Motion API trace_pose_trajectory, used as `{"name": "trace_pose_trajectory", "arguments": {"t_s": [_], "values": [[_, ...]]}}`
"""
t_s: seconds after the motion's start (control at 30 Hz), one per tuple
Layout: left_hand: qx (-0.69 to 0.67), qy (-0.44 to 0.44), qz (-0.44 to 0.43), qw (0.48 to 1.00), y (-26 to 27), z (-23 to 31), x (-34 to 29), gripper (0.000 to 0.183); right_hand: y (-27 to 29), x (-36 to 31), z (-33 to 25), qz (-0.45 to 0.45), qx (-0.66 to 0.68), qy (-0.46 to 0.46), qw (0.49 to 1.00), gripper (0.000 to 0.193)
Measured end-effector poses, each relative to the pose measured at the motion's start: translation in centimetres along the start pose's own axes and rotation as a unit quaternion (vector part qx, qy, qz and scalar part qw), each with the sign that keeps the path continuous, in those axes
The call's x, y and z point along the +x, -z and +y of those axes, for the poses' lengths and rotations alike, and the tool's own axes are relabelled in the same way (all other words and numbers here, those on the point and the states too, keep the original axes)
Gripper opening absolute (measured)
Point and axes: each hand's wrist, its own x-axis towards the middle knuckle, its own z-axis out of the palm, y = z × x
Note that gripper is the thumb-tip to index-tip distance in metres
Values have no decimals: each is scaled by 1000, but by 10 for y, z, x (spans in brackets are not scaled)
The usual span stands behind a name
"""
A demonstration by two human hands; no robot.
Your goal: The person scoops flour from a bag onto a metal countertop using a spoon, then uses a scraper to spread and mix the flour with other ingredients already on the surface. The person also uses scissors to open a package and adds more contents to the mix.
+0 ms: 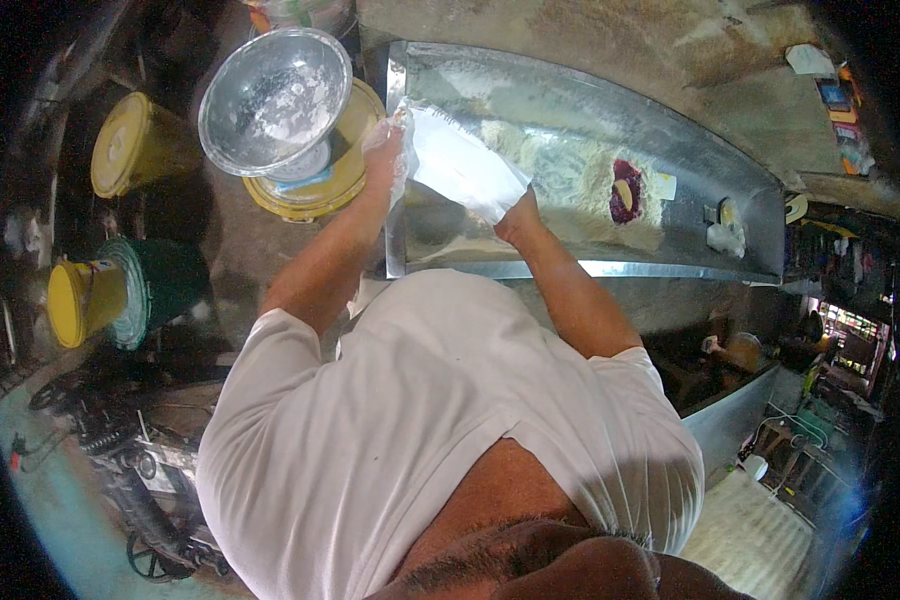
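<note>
As its ends likely need support, left hand [381,142] and right hand [516,217] grip the bag [462,162] over the tray [620,268]

Bag [460,155] over tray [610,269], bowl [280,95] to the left

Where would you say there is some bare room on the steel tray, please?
The steel tray looks open between the white bag and near rim, and, lightly dusted, between the right hand and dark red patch. Around that patch and rightward is crowded: flour, pale card, white bundle.
</note>
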Motion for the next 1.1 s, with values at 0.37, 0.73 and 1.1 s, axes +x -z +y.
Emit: {"name": "trace_pose_trajectory", "arguments": {"t_s": [0.37, 0.73, 1.1], "values": [[-189, 35, -5, 981, 5, 30, -43, 33, 16, 2, -40, 136, 336, -432, 826, 21], [-286, 18, -20, 958, 24, -34, -7, 54, 51, -16, -68, 148, 323, -330, 875, 21], [-299, 21, -103, 948, 43, -34, -16, 70, 94, -41, -62, 220, 331, -340, 852, 24]]}}
